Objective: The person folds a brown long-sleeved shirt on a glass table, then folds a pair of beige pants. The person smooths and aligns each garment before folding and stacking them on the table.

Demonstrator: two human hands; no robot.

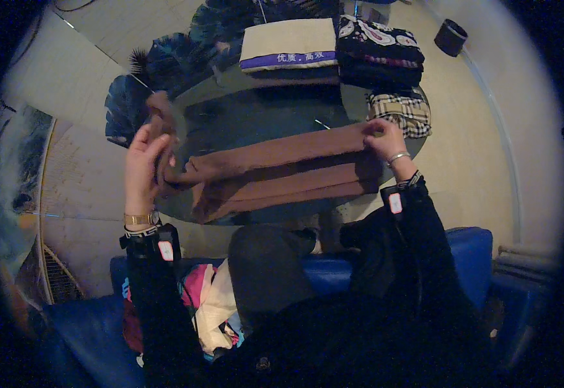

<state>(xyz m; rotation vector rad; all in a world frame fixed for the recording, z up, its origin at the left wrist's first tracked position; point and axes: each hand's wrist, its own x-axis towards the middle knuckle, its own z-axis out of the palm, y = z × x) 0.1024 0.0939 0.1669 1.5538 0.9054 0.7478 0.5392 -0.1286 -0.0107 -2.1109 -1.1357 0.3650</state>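
Observation:
A brown garment (282, 155) stretches across the dark table (262, 111) in front of me, lying in long overlapping layers. Its kind is not plain from here. My left hand (150, 150) grips a bunched, raised end of it over the table's left side, blurred at the top. At the far right corner of the upper layer, my right hand (384, 138) pinches the cloth between thumb and fingers. The nearer layer rests flat along the front edge of the table.
Folded cloth stacks, one cream-topped (289, 39) and one dark patterned (381, 46), stand at the back. A checked cloth (401, 114) lies by my right hand. Large leaves (175, 58) edge the table's far left. Loose clothes (214, 300) lie on the blue sofa (88, 330). A dark bin (451, 38) stands back right.

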